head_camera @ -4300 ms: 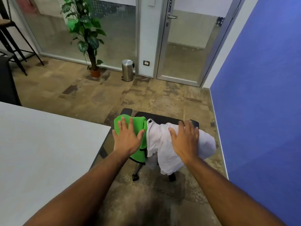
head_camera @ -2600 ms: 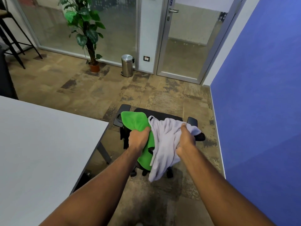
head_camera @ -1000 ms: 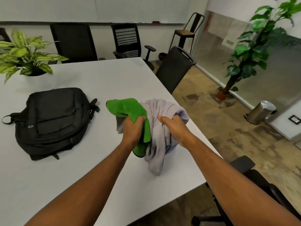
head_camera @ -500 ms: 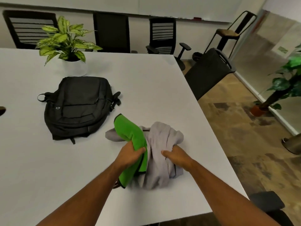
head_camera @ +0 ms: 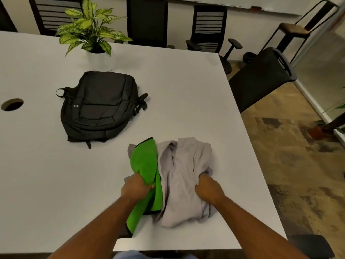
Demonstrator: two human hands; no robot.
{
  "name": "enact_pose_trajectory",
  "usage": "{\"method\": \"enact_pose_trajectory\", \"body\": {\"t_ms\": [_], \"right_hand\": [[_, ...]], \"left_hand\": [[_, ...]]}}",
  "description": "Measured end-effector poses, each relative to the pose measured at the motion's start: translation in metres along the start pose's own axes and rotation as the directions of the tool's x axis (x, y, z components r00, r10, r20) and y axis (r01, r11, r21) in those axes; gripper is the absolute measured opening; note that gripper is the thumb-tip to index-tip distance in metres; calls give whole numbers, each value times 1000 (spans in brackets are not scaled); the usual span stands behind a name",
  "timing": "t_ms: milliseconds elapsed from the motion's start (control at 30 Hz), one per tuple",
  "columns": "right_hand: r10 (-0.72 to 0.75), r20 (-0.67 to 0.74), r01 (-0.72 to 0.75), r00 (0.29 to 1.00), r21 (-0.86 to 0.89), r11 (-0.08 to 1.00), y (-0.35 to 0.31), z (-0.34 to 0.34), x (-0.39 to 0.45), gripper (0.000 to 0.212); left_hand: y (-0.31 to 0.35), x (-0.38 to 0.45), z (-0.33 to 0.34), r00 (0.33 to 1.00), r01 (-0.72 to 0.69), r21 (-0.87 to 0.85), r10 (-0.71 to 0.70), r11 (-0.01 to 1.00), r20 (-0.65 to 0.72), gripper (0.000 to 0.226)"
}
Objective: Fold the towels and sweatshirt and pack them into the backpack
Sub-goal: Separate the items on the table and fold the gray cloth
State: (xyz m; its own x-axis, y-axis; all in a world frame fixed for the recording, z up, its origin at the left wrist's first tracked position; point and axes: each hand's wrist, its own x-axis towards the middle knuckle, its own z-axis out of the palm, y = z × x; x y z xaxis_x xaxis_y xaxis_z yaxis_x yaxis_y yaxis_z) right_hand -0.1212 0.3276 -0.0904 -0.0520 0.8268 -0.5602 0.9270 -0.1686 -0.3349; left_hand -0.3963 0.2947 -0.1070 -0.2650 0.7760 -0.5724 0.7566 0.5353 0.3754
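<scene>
Our left hand (head_camera: 137, 187) grips the green towel (head_camera: 144, 165); our right hand (head_camera: 208, 188) clutches the gray sweatshirt (head_camera: 183, 176). Both lie heaped on the table (head_camera: 186, 101), long axes running away from us. The backpack (head_camera: 99, 106) lies closed, far-left, nearer the left hand.

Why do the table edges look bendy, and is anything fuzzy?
Head view: the wide-angle lens bows the white table at its edges; the backpack and green towel look sharp, the left hand and right hand slightly soft; lighting is even, shadows faint.
</scene>
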Motion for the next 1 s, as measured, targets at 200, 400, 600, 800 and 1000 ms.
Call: {"method": "enact_pose_trajectory", "body": {"t_ms": [200, 400, 600, 800, 1000], "right_hand": [[-103, -332, 107, 938, -8, 994, -40, -52, -20, 31], [-188, -325, 128, 927, -197, 972, -46, -79, -20, 28], [-84, -194, 30, 977, -266, 964, -10, -41, -6, 49], [5, -31, -2, 1000, 121, 993, 0, 9, -3, 120], [-25, 25, 22, 999, 109, 994, -31, 48, -2, 148]], "left_hand": [[-12, 17, -8, 1000, 24, -158, -22, 987, 18, 97], [-12, 29, -28, 999, 35, -717, -8, 696, 41, 92], [-13, 34, -39, 997, 63, -763, -8, 643, 76, 78], [-17, 34, -26, 962, 165, -644, 21, 747, 271, 73], [4, 19, -14, 922, 98, -626, 166, 774, 350, 49]]}}
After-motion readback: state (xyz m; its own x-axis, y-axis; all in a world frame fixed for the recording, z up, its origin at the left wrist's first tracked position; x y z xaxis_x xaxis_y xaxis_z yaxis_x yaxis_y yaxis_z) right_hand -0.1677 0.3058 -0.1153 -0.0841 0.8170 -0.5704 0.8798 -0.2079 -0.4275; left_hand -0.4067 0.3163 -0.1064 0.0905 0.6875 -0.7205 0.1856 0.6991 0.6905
